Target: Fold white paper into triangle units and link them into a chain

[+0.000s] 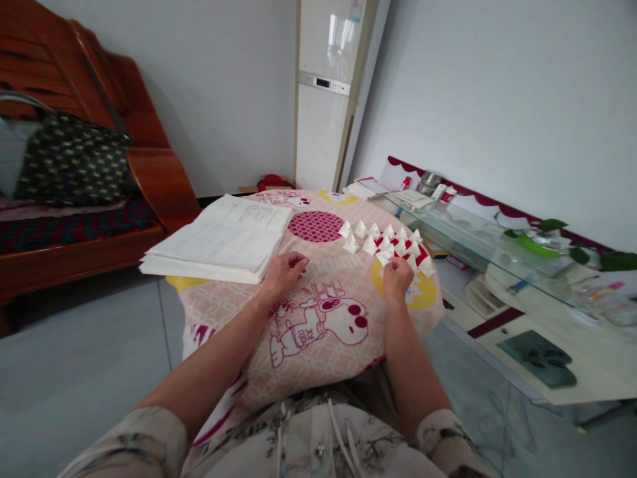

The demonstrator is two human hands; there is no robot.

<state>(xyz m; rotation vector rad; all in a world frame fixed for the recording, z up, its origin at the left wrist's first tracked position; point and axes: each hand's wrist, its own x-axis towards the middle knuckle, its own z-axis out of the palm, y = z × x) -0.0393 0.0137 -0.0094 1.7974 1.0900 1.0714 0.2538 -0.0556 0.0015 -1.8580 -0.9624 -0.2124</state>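
My right hand (398, 277) pinches a small folded white paper piece (383, 257) at the near edge of a group of similar pieces. These folded paper pyramids (369, 245) stand in rows at the right of the round table, with red patches showing between them. On the left, my left hand (286, 271) hovers over the cloth, its fingers curled together and nothing visible in them. It is close to the right corner of a thick stack of white paper sheets (219, 239). A faint pale strip (336, 262) lies on the cloth between my hands.
A pink patterned cloth (318, 358) covers the table. To the right stands a glass-topped cabinet (497, 259) with cups, papers and a plant. A wooden sofa (164, 179) with a dark patterned bag (74, 159) is at the left. A tall white air conditioner (323, 133) stands behind.
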